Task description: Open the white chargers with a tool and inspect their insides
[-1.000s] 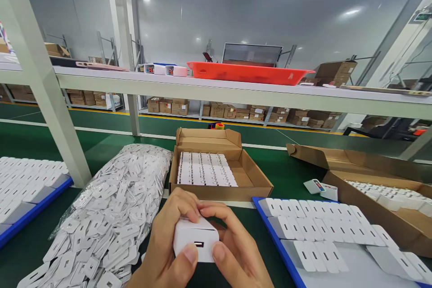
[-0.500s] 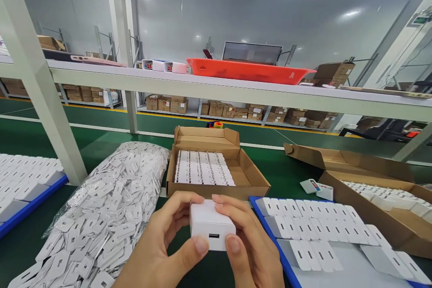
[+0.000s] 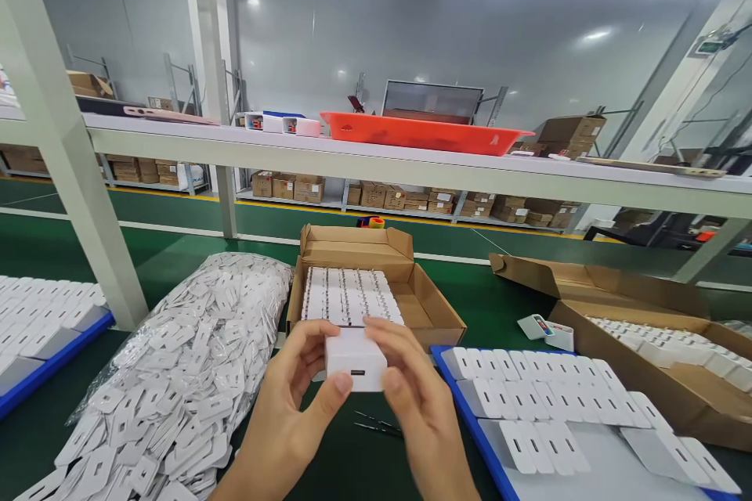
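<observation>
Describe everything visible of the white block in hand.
The white block is smooth and plastic-looking, with rounded edges. Its top and front show; the front has one narrow dark slot. It is held roughly level between the left hand and right hand, above the green work surface, the left thumb at its front's lower corner.

One view, head-worn, forward and down

The camera is worn on the head and looks over the green table [image 3: 352,473], forward and somewhat down. The left hand [image 3: 294,407] and the right hand [image 3: 418,403] are near, at lower centre of the frame; the shelf [image 3: 282,153] crosses farther, above the middle, and the grey wall [image 3: 364,23] stands behind it.
</observation>
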The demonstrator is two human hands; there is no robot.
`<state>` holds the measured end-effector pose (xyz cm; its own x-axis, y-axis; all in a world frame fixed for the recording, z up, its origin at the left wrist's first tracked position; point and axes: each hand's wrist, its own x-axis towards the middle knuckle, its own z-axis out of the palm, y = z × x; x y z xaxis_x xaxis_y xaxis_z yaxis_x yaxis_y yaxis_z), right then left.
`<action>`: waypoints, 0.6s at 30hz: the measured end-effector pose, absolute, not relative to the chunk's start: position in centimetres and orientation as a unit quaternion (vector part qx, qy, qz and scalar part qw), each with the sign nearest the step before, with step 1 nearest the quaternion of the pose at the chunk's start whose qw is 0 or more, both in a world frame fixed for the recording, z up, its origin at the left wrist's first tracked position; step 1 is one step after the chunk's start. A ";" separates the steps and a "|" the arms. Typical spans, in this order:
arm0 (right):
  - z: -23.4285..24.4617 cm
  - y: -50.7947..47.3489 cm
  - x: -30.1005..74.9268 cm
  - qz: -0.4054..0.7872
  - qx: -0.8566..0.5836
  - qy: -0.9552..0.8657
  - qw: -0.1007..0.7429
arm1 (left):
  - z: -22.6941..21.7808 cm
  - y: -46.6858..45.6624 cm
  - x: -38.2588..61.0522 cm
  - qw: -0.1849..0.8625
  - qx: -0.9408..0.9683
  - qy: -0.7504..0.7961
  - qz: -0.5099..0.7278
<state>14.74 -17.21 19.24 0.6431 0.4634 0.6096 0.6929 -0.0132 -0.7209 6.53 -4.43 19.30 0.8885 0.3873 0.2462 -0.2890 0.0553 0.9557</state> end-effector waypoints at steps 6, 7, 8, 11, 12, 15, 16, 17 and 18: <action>9.2 -19.7 19.9 -0.112 -0.904 -0.376 0.170 | 20.1 -2.7 5.5 0.686 0.672 0.072 0.268; 6.8 -19.9 20.2 -0.125 -0.907 -0.382 0.125 | 20.3 -2.3 5.4 0.681 0.675 0.074 0.274; 4.7 -20.0 20.4 -0.165 -0.910 -0.365 0.102 | 20.5 -2.0 5.4 0.677 0.677 0.074 0.278; 1.3 -19.9 20.4 -0.229 -0.911 -0.329 0.100 | 20.3 -1.1 6.0 0.683 0.672 0.063 0.278; 1.3 -19.9 20.3 -0.231 -0.910 -0.328 0.108 | 19.8 -0.9 6.4 0.689 0.671 0.056 0.268; 3.7 -20.0 20.1 -0.222 -0.900 -0.347 0.141 | 16.4 -0.7 7.8 0.696 0.687 0.036 0.206; 4.8 -20.2 20.0 -0.217 -0.896 -0.355 0.159 | 14.8 -0.7 8.2 0.685 0.701 0.041 0.195; 5.8 -20.3 19.7 -0.208 -0.888 -0.366 0.184 | 13.0 -0.8 8.4 0.671 0.719 0.044 0.178; 6.7 -20.4 19.4 -0.195 -0.878 -0.381 0.214 | 11.2 -0.8 8.5 0.661 0.734 0.034 0.152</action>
